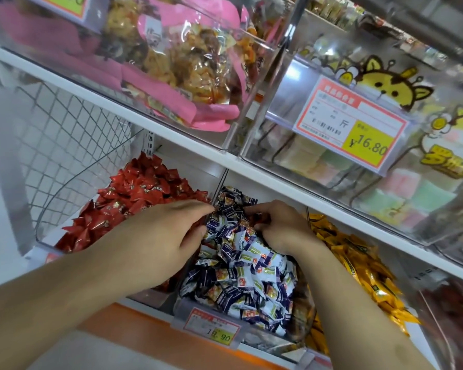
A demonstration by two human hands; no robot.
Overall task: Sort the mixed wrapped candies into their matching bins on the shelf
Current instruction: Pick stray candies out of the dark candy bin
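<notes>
Both hands, left hand (169,231) and right hand (284,225), dig into blue-white candies (254,276).

Two hands are counted, the left hand (158,231) and the right hand (284,225), both reaching into the middle bin (187,308). Three open candy bins are seen on the lower shelf: one of red candies (134,193), one of blue-and-white candies (251,276), one of yellow candies (358,263); pieces in each are too many to be counted. A fourth bin at far right is only partly shown. Two clear bins are counted on the upper shelf (171,137). Three price tags are visible: the 16.80 tag (358,124), the lower tag (211,329), and a cropped tag (62,4) at top left.
</notes>
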